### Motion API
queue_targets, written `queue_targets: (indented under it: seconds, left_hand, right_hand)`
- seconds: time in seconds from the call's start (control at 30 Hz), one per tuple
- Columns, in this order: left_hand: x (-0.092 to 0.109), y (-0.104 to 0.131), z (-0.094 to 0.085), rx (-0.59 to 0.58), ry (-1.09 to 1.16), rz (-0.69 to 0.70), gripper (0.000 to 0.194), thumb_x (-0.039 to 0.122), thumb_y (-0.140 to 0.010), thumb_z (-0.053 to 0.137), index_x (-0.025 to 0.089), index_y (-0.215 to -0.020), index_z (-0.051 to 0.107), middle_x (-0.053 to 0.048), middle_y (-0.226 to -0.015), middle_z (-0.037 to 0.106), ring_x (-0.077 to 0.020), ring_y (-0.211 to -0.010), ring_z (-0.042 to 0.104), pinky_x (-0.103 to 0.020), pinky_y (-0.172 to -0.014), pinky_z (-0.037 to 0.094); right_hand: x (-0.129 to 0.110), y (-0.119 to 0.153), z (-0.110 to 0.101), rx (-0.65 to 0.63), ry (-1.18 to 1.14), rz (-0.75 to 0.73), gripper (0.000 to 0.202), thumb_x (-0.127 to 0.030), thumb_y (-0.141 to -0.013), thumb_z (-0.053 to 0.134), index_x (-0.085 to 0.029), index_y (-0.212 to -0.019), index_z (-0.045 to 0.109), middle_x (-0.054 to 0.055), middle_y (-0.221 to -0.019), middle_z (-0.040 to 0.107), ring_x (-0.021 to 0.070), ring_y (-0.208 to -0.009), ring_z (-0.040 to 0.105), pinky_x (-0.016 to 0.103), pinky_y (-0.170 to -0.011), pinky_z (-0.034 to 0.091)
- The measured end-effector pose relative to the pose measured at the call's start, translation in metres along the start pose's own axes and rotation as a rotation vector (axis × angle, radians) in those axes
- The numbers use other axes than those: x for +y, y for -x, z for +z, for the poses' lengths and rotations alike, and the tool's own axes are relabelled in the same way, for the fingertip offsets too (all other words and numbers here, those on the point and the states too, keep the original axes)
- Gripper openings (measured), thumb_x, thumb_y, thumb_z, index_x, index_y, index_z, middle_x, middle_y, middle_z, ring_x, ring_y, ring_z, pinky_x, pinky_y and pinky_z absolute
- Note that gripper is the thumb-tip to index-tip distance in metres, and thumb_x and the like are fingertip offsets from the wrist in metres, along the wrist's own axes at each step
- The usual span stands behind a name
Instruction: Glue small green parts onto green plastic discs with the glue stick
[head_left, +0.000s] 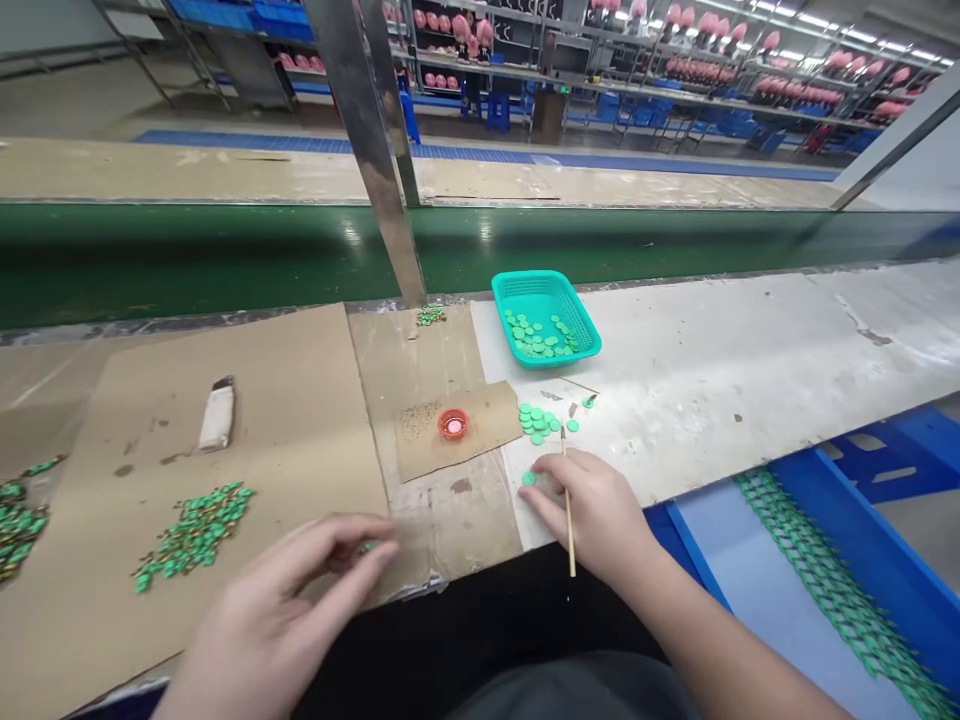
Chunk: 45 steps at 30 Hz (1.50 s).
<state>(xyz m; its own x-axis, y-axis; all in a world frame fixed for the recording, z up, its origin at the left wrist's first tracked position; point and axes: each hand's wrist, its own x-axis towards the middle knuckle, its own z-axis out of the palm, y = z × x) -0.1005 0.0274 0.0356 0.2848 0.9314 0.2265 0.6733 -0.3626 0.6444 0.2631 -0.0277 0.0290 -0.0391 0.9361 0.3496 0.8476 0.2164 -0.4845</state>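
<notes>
My left hand (300, 590) is curled and slightly blurred, with a small green piece (367, 547) just showing between thumb and fingers. In my right hand (589, 505) a thin wooden paintbrush (569, 530) is held, its dark tip pointing away from me. A green disc (529, 479) sits at that hand's thumb and index fingertips. Just beyond lie several loose green discs (535, 420). A small red cup (453, 425) with pinkish contents stands on a cardboard scrap (420, 460) between my hands. To the left is a pile of green-and-gold small parts (199, 530).
A turquoise basket (592, 345) holding green discs stands at the back. A whitish block-like tool (217, 415) lies on cardboard. Beyond the table runs a green conveyor belt (262, 250), with a metal post (386, 190) at its edge. A blue crate (847, 490) sits lower right.
</notes>
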Motion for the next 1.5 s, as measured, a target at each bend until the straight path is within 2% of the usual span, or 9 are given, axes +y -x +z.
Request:
queue_targets:
  seconds: [0.2,0.4,0.5,0.63,0.77,0.87,0.97,1.2,1.5]
  left_hand:
    - [0.045,-0.001,0.014,-0.053,0.203,0.170,0.032,0.056,-0.116,0.076,0.030,-0.101,0.087,0.002,-0.092,0.085,-0.0122,-0.076,0.083,-0.013,-0.072,0.064]
    - [0.063,-0.009,0.031,-0.124,0.172,0.413,0.024,0.027,-0.125,0.058,0.027,-0.121,0.081,0.002,-0.098,0.082,-0.0101,-0.086,0.083,-0.015,-0.082,0.065]
    - [0.062,-0.008,0.045,-0.114,0.054,0.503,0.028,0.021,-0.126,0.052,0.023,-0.135,0.078,0.000,-0.097,0.078,-0.0131,-0.085,0.079,-0.022,-0.081,0.065]
    - [0.060,-0.011,0.057,-0.073,-0.121,0.608,0.034,0.014,-0.124,0.047,0.015,-0.145,0.074,-0.004,-0.102,0.079,-0.0187,-0.089,0.078,-0.032,-0.081,0.065]
    - [0.057,-0.013,0.064,-0.051,-0.253,0.681,0.039,0.006,-0.119,0.044,0.009,-0.146,0.073,-0.008,-0.107,0.081,-0.0235,-0.092,0.079,-0.038,-0.075,0.062]
    - [0.055,-0.011,0.069,-0.061,-0.310,0.696,0.047,0.000,-0.110,0.043,0.007,-0.146,0.072,-0.006,-0.098,0.076,-0.0236,-0.084,0.076,-0.039,-0.067,0.055]
    - [0.052,-0.008,0.073,-0.063,-0.315,0.693,0.048,0.002,-0.109,0.046,0.007,-0.148,0.072,-0.003,-0.092,0.071,-0.0220,-0.079,0.070,-0.038,-0.068,0.052]
    - [0.052,-0.006,0.082,0.068,-0.277,0.668,0.038,0.008,-0.111,0.057,0.006,-0.144,0.076,0.000,-0.087,0.063,-0.0195,-0.076,0.059,-0.040,-0.070,0.045]
    - [0.050,0.005,0.103,0.176,-0.268,0.604,0.037,0.009,-0.109,0.056,0.008,-0.137,0.080,-0.002,-0.084,0.059,-0.0226,-0.077,0.049,-0.043,-0.070,0.036]
  right_hand:
    - [-0.015,-0.011,0.019,-0.070,-0.009,-0.137,0.005,-0.019,-0.111,0.077,-0.022,-0.113,0.080,0.005,-0.090,0.078,0.0246,-0.081,0.076,0.035,-0.075,0.056]
    - [-0.026,-0.021,0.018,-0.120,-0.105,-0.266,0.018,-0.026,-0.122,0.063,-0.022,-0.123,0.081,0.004,-0.089,0.077,0.0233,-0.080,0.074,0.035,-0.074,0.056]
    - [-0.031,-0.024,0.002,-0.050,-0.301,-0.153,0.024,-0.028,-0.125,0.052,-0.025,-0.126,0.077,0.003,-0.098,0.076,0.0211,-0.087,0.075,0.034,-0.079,0.062]
    - [-0.038,-0.033,-0.012,0.101,-0.511,0.170,0.012,-0.022,-0.115,0.065,-0.027,-0.105,0.067,-0.003,-0.087,0.068,0.0160,-0.075,0.068,0.028,-0.068,0.058]
    - [-0.040,-0.050,-0.012,0.107,-0.697,0.210,0.019,-0.016,-0.110,0.072,-0.029,-0.122,0.079,-0.001,-0.100,0.081,0.0154,-0.085,0.079,0.027,-0.075,0.066]
    - [-0.042,-0.065,-0.007,0.142,-0.678,0.110,0.025,-0.017,-0.116,0.069,-0.031,-0.128,0.086,0.001,-0.113,0.088,0.0152,-0.092,0.083,0.030,-0.084,0.069]
    - [-0.044,-0.076,0.005,0.195,-0.540,0.028,0.021,-0.018,-0.119,0.069,-0.029,-0.116,0.087,0.000,-0.107,0.088,0.0146,-0.087,0.080,0.032,-0.083,0.068]
    - [-0.038,-0.079,0.039,0.293,-0.443,0.002,0.010,-0.019,-0.117,0.075,-0.029,-0.119,0.077,-0.002,-0.100,0.080,0.0170,-0.085,0.077,0.034,-0.077,0.064]
    - [-0.043,-0.085,0.041,0.238,-0.385,-0.180,0.010,-0.017,-0.118,0.072,-0.026,-0.120,0.073,0.000,-0.092,0.078,0.0189,-0.082,0.077,0.036,-0.075,0.065]
